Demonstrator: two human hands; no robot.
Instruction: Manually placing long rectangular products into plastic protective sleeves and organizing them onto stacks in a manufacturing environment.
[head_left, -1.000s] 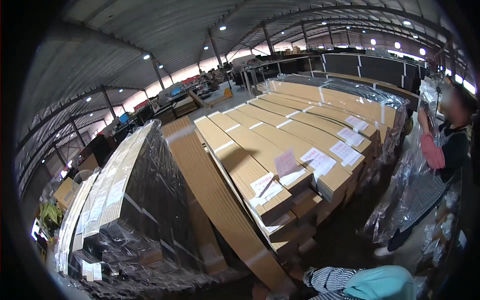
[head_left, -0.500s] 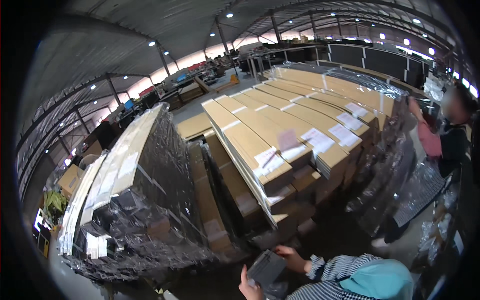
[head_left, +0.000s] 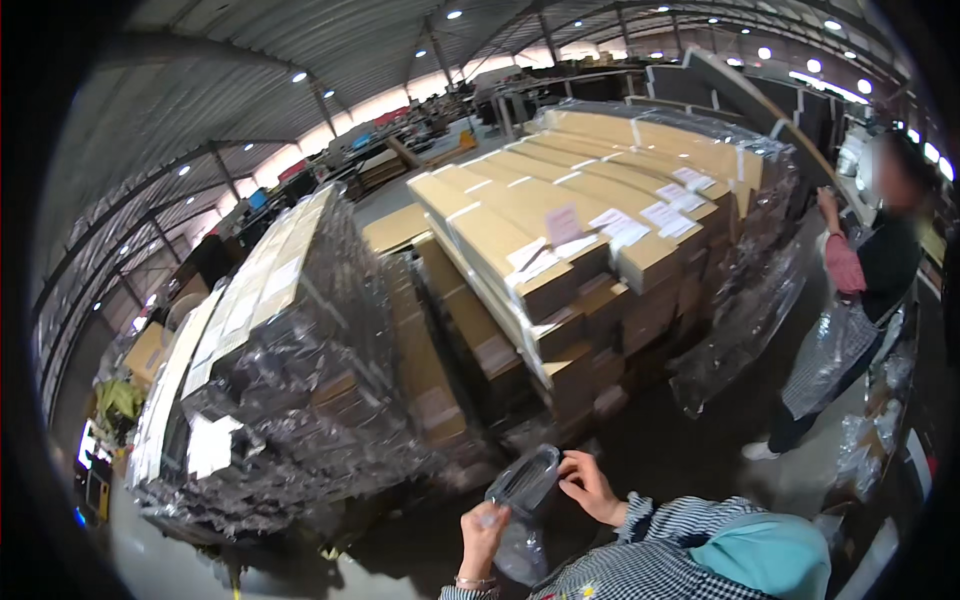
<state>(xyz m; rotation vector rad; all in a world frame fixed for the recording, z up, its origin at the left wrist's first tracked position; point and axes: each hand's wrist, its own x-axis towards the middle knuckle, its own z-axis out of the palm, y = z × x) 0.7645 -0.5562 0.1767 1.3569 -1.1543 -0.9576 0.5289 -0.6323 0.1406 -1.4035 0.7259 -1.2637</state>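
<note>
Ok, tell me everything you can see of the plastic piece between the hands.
The plastic piece looks like thin, glossy, see-through film. Its upper part forms a greyish, folded band slanting up to the right; a clearer, crumpled part hangs below. The left hand grips it at the left edge. The right hand has fingertips at its upper right end; exact contact is unclear.

From here the plastic loop (head_left: pixel 527 480) looks see-through grey, the striped sleeve (head_left: pixel 680 518) black and white, the cloth (head_left: pixel 765 555) turquoise. Cardboard bundles (head_left: pixel 515 228) are tan with white straps (head_left: pixel 463 211); the co-worker's sleeve (head_left: pixel 846 264) is pink, the apron (head_left: pixel 822 362) grey checked.
</note>
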